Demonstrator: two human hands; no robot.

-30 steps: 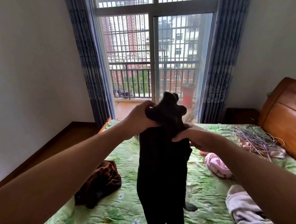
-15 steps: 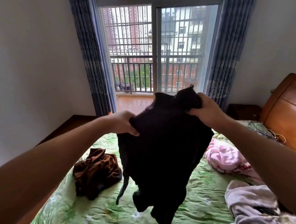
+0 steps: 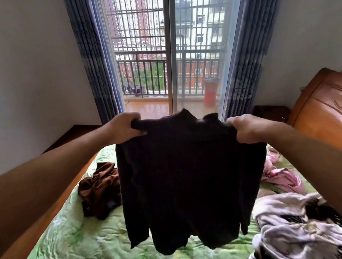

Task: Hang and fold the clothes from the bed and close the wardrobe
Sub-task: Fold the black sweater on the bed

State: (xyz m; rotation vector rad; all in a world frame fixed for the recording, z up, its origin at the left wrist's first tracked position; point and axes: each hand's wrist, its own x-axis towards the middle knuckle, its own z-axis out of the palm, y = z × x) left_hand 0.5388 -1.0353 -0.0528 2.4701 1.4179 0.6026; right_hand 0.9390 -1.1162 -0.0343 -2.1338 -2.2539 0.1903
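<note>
A black knit sweater [image 3: 187, 180] hangs spread out in the air above the bed [image 3: 73, 253]. My left hand [image 3: 124, 128] grips its left shoulder and my right hand [image 3: 245, 128] grips its right shoulder, both held out at arm's length. The sweater's hem hangs just above the green quilt. A crumpled brown garment [image 3: 98, 190] lies on the bed to the left of the sweater. Pink clothing [image 3: 283, 177] and a pale heap of clothes [image 3: 297, 232] lie on the right. No wardrobe is in view.
A wooden headboard [image 3: 327, 114] rises at the right. Straight ahead a glass balcony door [image 3: 179, 55] stands between blue curtains [image 3: 91, 53]. White walls close both sides, and a dark wooden floor strip [image 3: 68, 135] runs along the bed's left.
My hands moved apart and the bunched sweater opened out flat between them. The camera tilted down a little toward the bed.
</note>
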